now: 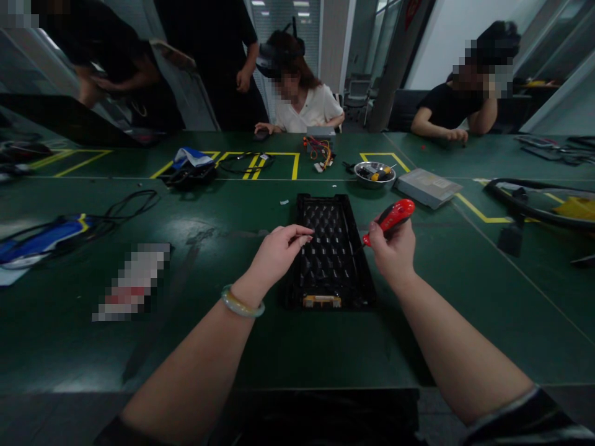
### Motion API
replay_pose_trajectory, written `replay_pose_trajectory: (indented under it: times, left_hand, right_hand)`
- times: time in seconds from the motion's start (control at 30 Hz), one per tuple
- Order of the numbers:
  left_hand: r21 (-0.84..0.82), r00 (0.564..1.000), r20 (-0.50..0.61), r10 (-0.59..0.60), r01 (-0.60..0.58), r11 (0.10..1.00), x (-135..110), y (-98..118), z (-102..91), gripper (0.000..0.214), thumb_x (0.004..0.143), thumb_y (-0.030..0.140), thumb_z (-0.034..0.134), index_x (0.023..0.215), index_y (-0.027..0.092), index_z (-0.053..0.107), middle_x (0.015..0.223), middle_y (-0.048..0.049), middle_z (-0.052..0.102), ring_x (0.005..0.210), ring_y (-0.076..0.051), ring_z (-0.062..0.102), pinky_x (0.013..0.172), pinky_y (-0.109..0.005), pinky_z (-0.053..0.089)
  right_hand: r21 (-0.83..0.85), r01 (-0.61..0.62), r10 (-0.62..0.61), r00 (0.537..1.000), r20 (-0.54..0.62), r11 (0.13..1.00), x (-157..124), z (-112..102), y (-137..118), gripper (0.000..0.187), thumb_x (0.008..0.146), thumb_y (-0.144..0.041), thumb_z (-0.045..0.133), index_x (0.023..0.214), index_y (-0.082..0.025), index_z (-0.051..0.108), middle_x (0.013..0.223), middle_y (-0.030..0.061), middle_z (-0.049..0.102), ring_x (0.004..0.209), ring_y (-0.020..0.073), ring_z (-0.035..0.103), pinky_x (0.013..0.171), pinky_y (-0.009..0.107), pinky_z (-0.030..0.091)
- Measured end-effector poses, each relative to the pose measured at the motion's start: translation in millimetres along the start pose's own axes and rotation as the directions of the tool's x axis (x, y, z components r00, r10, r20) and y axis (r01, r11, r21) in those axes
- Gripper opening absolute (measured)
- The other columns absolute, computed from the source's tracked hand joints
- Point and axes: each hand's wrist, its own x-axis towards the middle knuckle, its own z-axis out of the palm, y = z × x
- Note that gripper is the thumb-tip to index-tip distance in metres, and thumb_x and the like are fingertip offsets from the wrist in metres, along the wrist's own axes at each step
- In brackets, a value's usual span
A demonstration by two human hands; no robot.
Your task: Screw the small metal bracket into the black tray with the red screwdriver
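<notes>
A black plastic tray-like panel with a grid of small cells lies on the green table in front of me. My left hand hovers at its left edge, fingertips pinched together over the cells; whatever is between them is too small to make out. A pale bangle sits on that wrist. My right hand is closed round a red-and-black screwdriver, its handle pointing up to the right and its tip angled down towards the panel's right side.
A steel bowl with small parts, a grey drive-like box, loose wires and a blue-white bag lie further back. Cables run at left. Two seated people and two standing ones are across the table.
</notes>
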Motion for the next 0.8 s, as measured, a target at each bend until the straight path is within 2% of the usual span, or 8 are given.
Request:
replay_pose_trajectory:
  times: [0.2,0.53,0.8]
  left_hand:
    - [-0.112,0.998,-0.014,-0.058,0.056,0.992,1.5,-3.5,-2.4,0.027,0.094,0.033,0.053,0.115,0.028,0.07,0.116,-0.0013,0.07,0.111,-0.019,0.062,0.101,-0.039,0.046]
    - [-0.091,0.995,0.058,-0.085,0.09,0.992,2.5,-1.6,-4.3,0.027,0.094,0.028,0.053,0.114,0.027,0.07,0.117,-0.001,0.069,0.108,-0.017,0.062,0.101,-0.037,0.045]
    - [-0.084,0.996,0.084,-0.026,0.034,0.996,1.6,-2.6,-5.4,0.027,0.093,0.03,0.055,0.116,0.027,0.07,0.114,-0.0016,0.069,0.105,-0.017,0.062,0.098,-0.036,0.045]
  right_hand:
    - [-0.008,0.006,-0.006,1.0,0.001,1.0,0.5,-1.2,-2.1,0.017,0.082,-0.034,0.064,0.085,-0.021,0.054,0.072,-0.0008,0.057,0.063,0.0155,0.055,0.06,0.035,0.047]
    - [0.034,-0.001,0.001,1.0,0.0,0.999,0.1,-0.1,0.8,0.016,0.082,-0.033,0.064,0.086,-0.021,0.053,0.073,-0.0008,0.057,0.063,0.0152,0.055,0.06,0.034,0.045]
    - [0.039,-0.015,0.015,1.0,0.003,0.999,-0.4,-0.4,1.3,0.017,0.083,-0.034,0.064,0.087,-0.022,0.053,0.072,-0.001,0.056,0.061,0.0146,0.054,0.06,0.034,0.046]
